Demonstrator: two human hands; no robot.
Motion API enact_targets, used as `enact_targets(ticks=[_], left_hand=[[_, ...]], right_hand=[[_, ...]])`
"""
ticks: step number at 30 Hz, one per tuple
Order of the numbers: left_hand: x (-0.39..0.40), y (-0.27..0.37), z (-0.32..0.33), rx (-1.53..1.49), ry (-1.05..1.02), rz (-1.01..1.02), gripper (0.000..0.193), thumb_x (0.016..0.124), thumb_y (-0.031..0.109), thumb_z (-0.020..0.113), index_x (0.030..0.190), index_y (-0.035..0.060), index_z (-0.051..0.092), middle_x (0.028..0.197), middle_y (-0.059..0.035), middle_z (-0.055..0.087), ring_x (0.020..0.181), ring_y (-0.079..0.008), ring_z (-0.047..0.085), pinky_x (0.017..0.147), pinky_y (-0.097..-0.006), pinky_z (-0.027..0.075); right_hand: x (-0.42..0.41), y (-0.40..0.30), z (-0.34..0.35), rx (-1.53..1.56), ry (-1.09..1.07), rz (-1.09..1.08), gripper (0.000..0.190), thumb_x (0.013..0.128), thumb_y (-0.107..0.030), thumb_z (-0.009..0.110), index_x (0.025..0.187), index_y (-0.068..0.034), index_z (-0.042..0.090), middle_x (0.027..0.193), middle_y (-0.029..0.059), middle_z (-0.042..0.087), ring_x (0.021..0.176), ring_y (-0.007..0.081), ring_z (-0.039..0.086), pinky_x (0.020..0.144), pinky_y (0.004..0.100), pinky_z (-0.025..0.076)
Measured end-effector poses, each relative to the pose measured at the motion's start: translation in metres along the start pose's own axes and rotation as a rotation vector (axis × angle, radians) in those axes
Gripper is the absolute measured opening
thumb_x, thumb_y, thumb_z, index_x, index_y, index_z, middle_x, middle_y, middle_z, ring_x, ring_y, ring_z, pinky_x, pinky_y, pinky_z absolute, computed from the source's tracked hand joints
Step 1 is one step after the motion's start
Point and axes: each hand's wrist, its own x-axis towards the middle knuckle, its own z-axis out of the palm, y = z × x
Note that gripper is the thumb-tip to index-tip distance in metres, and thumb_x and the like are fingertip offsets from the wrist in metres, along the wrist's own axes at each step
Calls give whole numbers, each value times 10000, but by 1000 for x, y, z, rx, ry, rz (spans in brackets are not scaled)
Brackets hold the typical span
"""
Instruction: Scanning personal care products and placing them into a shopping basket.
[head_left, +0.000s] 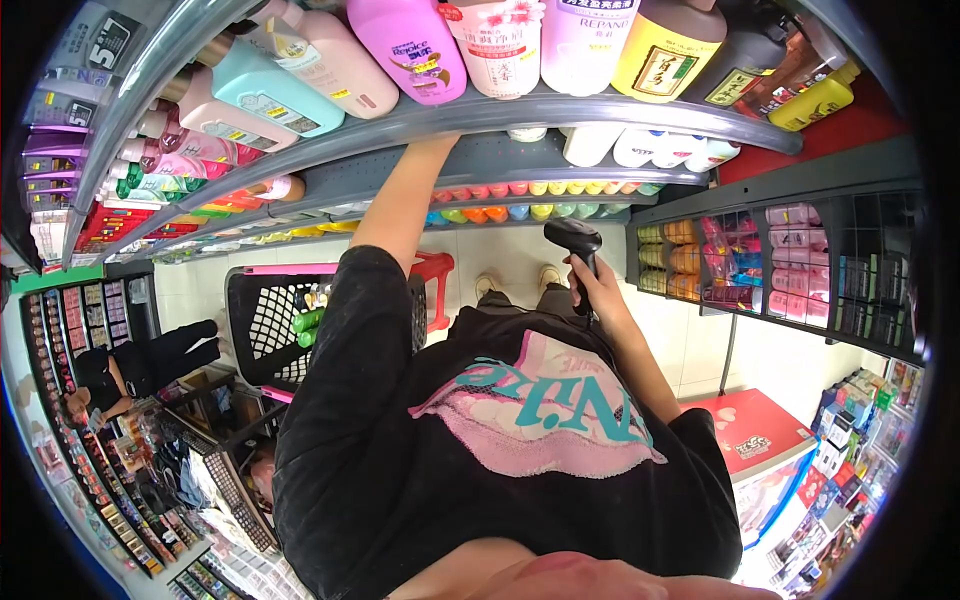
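My right hand (598, 283) grips the handle of a black handheld barcode scanner (574, 236), its head turned towards the lower shelves. A cable runs down from the scanner against my black T-shirt. My left arm reaches forward, and my left hand is out of sight behind the grey shelf edge (525, 116). Right above that wrist stands a purple Rejoice bottle (412, 52). Beside it are a white pump-style bottle with pink flowers (495, 56), a lilac bottle (585, 52) and a yellow-labelled bottle (664, 56). White bottles (637, 146) stand on the shelf below.
A black plastic shopping basket (244, 319) with pink trim and green bottles (306, 326) is at my left. Near it is a red plastic frame (442, 289). A wire rack (757, 262) of packages and a red-topped display (757, 431) lie right. A person (135, 364) stands far left.
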Motion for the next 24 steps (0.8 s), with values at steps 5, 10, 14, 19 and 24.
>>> enact_targets(ticks=[5, 10, 14, 19, 24], left_hand=[[-39, -1, -27, 61, -27, -10, 499, 853, 288, 709, 1273, 54, 576, 1263, -190, 587, 1186, -381, 560, 1000, -485, 460], [-88, 1, -76, -79, -360, -215, 465, 817, 241, 734, 1229, 72, 600, 1236, -124, 603, 1174, -353, 576, 994, -475, 478], [-153, -17, -121, -89, -114, 79, 434, 785, 168, 718, 1204, 128, 612, 1142, -67, 612, 1095, -305, 601, 1068, -462, 441], [-233, -29, -213, -52, -70, 164, 418, 737, 78, 714, 1138, 158, 628, 1136, -12, 627, 1109, -221, 617, 1130, -512, 403], [-299, -21, -290, 18, -74, 124, 294, 794, 140, 666, 1087, 161, 651, 1161, 16, 633, 1125, -182, 615, 1114, -517, 383]], right_hand=[[7, -2, 11, -46, -58, -6, 333, 1031, -327, 554, 1125, -7, 565, 707, 3, 517, 565, 89, 497, 527, 247, 415], [21, -6, 29, -79, -110, -19, 353, 1026, -330, 560, 1116, 10, 564, 708, 2, 514, 559, 89, 495, 522, 251, 408], [33, -20, 52, -165, -183, -66, 346, 1036, -332, 535, 1112, 5, 558, 709, -5, 496, 569, 80, 486, 529, 244, 404], [50, -34, 94, -162, -288, -3, 338, 1037, -342, 537, 1115, -13, 554, 723, -13, 502, 571, 64, 483, 533, 236, 406], [67, -27, 147, -261, -506, -8, 351, 1027, -355, 552, 1106, -13, 539, 719, -11, 499, 565, 75, 491, 523, 248, 410]])
